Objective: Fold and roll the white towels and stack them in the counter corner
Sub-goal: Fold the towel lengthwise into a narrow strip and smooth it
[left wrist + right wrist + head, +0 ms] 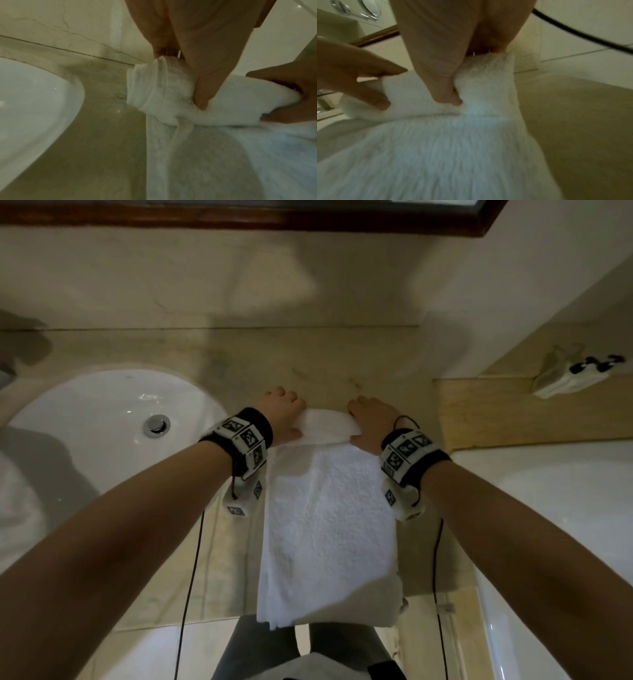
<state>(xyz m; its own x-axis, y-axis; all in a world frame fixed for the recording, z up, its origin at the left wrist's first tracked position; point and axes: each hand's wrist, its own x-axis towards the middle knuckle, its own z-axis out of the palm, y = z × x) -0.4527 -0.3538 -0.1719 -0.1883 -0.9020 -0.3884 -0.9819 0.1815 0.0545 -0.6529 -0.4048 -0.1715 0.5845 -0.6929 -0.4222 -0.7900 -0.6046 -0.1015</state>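
- White terry towel [329, 529] lies folded in a long strip on the beige marble counter [342, 357], its near end hanging over the counter's front edge.
- Its far end is wound into a short roll [330, 428], lying crosswise towards the counter's back edge.
- Left hand [282, 414] grips the roll's left end, thumb [204, 94] pressed into the cloth, fingers curled over the top.
- Right hand [371, 424] grips the right end likewise, thumb [447, 93] dug in.
- White oval sink [102, 422] sits just left of the towel.
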